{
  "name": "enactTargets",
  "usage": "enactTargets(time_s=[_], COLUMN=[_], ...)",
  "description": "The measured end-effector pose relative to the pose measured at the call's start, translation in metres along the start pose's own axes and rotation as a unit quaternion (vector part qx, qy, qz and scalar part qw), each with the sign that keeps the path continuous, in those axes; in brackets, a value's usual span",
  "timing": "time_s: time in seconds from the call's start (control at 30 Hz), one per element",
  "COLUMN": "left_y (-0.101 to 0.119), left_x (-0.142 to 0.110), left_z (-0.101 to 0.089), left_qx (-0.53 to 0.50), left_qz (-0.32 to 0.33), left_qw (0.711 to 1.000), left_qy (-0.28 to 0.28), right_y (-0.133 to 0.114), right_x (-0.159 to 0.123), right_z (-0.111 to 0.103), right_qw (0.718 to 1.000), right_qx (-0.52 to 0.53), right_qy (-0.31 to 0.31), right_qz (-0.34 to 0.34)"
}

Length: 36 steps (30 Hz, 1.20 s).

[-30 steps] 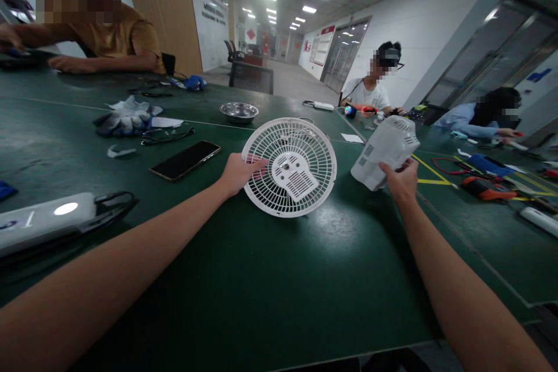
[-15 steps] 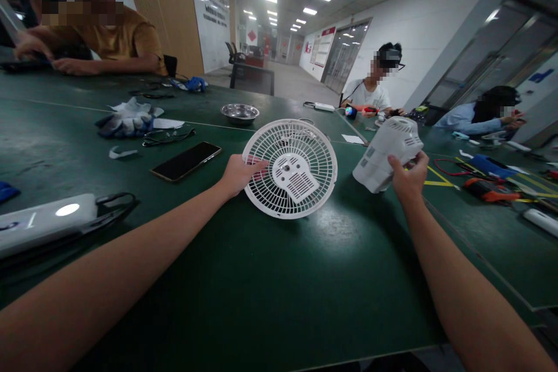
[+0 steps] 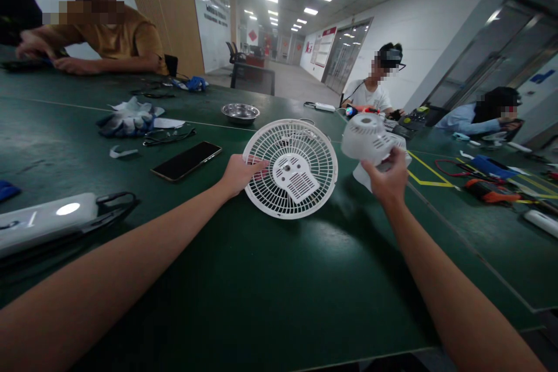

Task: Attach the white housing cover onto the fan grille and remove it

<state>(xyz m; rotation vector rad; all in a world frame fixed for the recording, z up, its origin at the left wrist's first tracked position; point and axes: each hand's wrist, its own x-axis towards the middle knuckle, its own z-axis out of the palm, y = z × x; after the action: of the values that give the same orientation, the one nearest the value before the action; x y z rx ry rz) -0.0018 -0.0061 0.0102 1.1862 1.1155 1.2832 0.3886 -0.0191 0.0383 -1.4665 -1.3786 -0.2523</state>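
My left hand (image 3: 239,175) grips the left rim of a round white fan grille (image 3: 293,209), its thumb lying over the bars. The grille is tilted up toward me, showing a central plate with slots and holes. To its right, my right hand (image 3: 387,174) is closed on a white plastic fan housing (image 3: 364,135) with vent slots and a rounded end. The housing is held apart from the grille; its lower part is partly behind my fingers.
On the green table (image 3: 244,290) lie a phone (image 3: 187,161), gloves (image 3: 128,117), a metal bowl (image 3: 240,113) and a white device (image 3: 47,221) with cables. An orange-black tool (image 3: 490,190) is at right. Several people sit around the table.
My right hand has moved a little left and turned the housing, so its rounded, vented end now faces left and up. My left hand and the grille have stayed put.
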Motion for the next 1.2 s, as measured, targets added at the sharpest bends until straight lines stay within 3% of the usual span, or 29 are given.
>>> enactTargets(time_s=[0.1, 0.2, 0.43, 0.53, 0.6, 0.67, 0.73, 0.8, 0.9, 0.97, 1.0, 1.07, 1.2], left_y=[0.002, 0.002, -0.003, -0.005, -0.007, -0.01, -0.012, -0.013, -0.012, -0.01, -0.008, -0.007, -0.012], left_x=[-0.001, -0.001, 0.001, 0.002, 0.003, 0.004, 0.005, 0.004, 0.001, -0.002, -0.003, -0.002, 0.009], left_z=[0.001, -0.001, -0.004, -0.004, -0.004, -0.004, -0.005, -0.005, -0.004, -0.002, -0.001, -0.001, -0.006], left_qx=[0.003, 0.004, 0.008, 0.003, -0.001, 0.001, 0.007, 0.013, 0.028, 0.044, 0.055, 0.077, 0.017], left_qz=[-0.007, -0.002, 0.011, 0.013, 0.019, 0.03, 0.042, 0.057, 0.101, 0.138, 0.154, 0.177, 0.142], left_qw=[1.0, 1.0, 1.0, 1.0, 1.0, 1.0, 0.999, 0.998, 0.994, 0.989, 0.985, 0.98, 0.99], left_qy=[0.006, -0.002, -0.019, -0.011, -0.006, -0.003, 0.0, 0.003, 0.017, 0.041, 0.051, 0.047, -0.005], right_y=[-0.017, -0.018, -0.014, -0.018, -0.024, -0.033, -0.046, -0.062, -0.086, -0.098, -0.102, -0.106, -0.103], right_x=[-0.02, -0.032, -0.039, -0.041, -0.039, -0.037, -0.039, -0.048, -0.069, -0.081, -0.085, -0.088, -0.082], right_z=[0.023, 0.041, 0.048, 0.046, 0.042, 0.037, 0.034, 0.034, 0.039, 0.043, 0.044, 0.046, 0.045], right_qw=[0.993, 0.977, 0.931, 0.929, 0.953, 0.981, 0.982, 0.933, 0.77, 0.693, 0.676, 0.681, 0.766], right_qx=[0.003, -0.034, -0.182, -0.191, -0.144, -0.05, 0.087, 0.241, 0.404, 0.463, 0.483, 0.506, 0.482], right_qy=[-0.118, -0.199, -0.296, -0.291, -0.243, -0.173, -0.157, -0.236, -0.423, -0.473, -0.477, -0.455, -0.381], right_qz=[0.032, 0.061, 0.116, 0.125, 0.11, 0.07, 0.06, 0.122, 0.254, 0.286, 0.287, 0.271, 0.191])
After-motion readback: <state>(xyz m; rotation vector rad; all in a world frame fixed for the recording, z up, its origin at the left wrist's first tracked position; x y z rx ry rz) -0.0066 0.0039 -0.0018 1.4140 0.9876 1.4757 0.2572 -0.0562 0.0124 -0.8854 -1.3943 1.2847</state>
